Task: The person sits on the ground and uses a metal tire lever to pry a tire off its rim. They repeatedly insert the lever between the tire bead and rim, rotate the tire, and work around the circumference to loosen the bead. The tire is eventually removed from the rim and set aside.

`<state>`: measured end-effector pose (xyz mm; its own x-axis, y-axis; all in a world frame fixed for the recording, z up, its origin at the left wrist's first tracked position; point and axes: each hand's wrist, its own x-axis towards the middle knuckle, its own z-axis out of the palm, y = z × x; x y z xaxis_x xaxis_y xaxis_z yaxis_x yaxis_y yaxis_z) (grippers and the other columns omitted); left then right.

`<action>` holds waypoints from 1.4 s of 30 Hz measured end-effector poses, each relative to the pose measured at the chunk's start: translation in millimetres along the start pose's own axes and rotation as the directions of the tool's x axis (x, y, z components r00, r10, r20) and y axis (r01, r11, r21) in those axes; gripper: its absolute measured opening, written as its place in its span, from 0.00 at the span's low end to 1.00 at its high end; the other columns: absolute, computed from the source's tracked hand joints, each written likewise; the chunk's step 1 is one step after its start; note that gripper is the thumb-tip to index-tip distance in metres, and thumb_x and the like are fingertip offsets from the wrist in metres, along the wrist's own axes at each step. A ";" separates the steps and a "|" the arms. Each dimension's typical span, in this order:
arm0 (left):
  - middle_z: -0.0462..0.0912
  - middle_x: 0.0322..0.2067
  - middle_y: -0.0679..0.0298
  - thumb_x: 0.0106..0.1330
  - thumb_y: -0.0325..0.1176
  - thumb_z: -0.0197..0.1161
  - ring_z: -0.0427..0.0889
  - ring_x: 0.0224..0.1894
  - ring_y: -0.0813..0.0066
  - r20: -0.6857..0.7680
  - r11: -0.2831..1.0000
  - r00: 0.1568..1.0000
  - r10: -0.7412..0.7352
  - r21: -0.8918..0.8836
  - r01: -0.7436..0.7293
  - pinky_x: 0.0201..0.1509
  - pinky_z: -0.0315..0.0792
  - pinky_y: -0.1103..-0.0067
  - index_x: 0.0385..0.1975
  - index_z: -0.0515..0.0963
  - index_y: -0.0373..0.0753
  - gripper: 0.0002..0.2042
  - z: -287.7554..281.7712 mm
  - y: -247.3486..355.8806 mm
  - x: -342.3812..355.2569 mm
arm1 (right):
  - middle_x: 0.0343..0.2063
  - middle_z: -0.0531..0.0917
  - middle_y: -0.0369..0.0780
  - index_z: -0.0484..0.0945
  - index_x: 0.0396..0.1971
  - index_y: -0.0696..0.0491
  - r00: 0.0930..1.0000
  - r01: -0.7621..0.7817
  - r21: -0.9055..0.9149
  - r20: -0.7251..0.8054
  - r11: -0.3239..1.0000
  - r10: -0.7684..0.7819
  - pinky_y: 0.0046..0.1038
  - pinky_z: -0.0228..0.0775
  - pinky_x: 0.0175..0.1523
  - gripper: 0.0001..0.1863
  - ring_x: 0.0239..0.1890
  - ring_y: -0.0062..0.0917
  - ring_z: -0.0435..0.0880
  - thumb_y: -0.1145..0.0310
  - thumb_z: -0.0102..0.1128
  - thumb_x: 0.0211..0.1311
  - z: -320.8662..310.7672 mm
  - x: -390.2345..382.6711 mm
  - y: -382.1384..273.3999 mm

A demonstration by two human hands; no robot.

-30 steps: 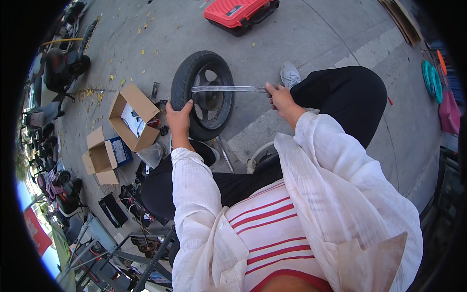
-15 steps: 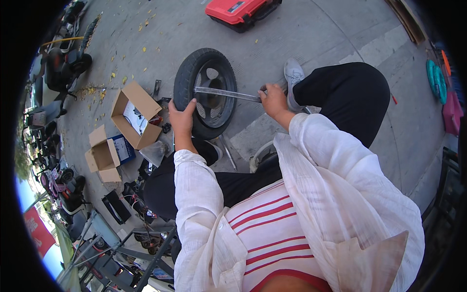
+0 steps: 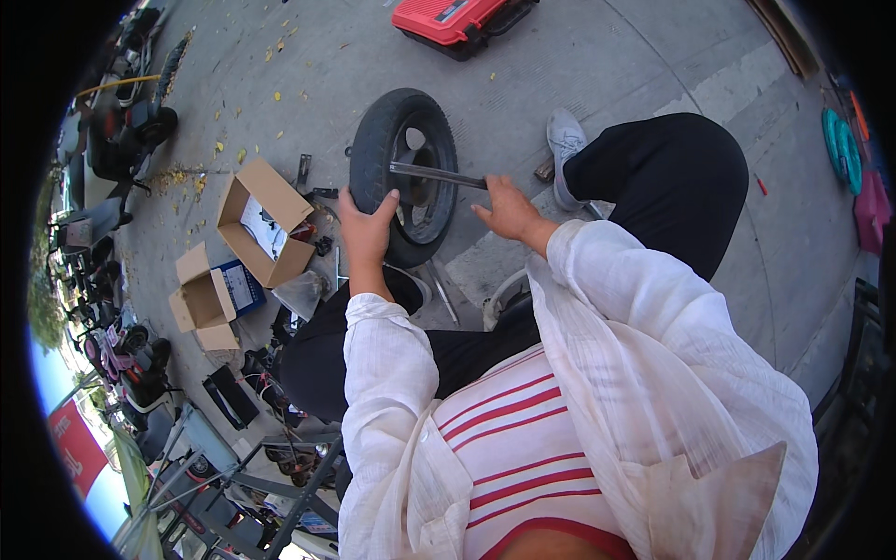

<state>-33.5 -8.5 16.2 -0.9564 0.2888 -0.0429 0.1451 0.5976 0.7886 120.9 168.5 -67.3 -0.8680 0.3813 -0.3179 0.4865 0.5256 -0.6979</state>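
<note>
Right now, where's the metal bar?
In the head view, upper centre: the metal bar lies across the tyre's hub, its near end in the right hand.

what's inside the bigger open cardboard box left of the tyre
The bigger cardboard box holds a white sheet or bag and something red at its right corner. Its flaps and walls hide whatever lies deeper.

Your right hand [image 3: 504, 207] covers the near end of the long grey metal bar [image 3: 437, 175], so its handle is unseen. Your left hand [image 3: 366, 229] hides part of the black rubber tyre [image 3: 385, 140]. The red plastic toolbox [image 3: 457, 21] is cut off at the top edge.
</note>
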 end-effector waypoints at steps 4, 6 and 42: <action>0.77 0.42 0.47 0.46 0.44 0.74 0.77 0.45 0.58 0.038 0.999 0.998 0.044 0.026 -0.045 0.52 0.69 0.71 0.50 0.68 0.26 0.36 2.9 7.2 -2.2 | 0.56 0.66 0.60 0.51 0.63 0.66 0.993 -0.038 -0.016 0.114 0.999 0.040 0.41 0.66 0.59 0.43 0.56 0.53 0.71 0.58 0.62 0.57 3.4 -1.0 0.2; 0.78 0.41 0.47 0.45 0.43 0.75 0.77 0.44 0.57 0.071 0.998 0.996 0.048 0.036 -0.051 0.51 0.69 0.70 0.49 0.69 0.26 0.35 4.1 13.3 -3.8 | 0.57 0.65 0.60 0.46 0.65 0.68 0.986 -0.055 -0.023 0.154 0.998 0.058 0.39 0.65 0.61 0.47 0.58 0.52 0.70 0.57 0.62 0.57 5.6 0.4 1.9; 0.71 0.55 0.42 0.48 0.41 0.73 0.73 0.57 0.54 0.211 0.993 0.975 0.071 0.075 -0.089 0.62 0.64 0.71 0.64 0.59 0.29 0.44 4.3 26.5 -29.5 | 0.48 0.77 0.57 0.67 0.54 0.62 0.983 -0.015 0.127 0.182 0.992 -0.008 0.40 0.68 0.58 0.29 0.52 0.49 0.75 0.62 0.61 0.56 52.8 35.2 8.4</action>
<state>-0.3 2.0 35.7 -0.8689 0.4815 -0.1149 0.2479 0.6241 0.7410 89.3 146.1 -118.2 -0.8756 0.2319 -0.4238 0.4831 0.4192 -0.7687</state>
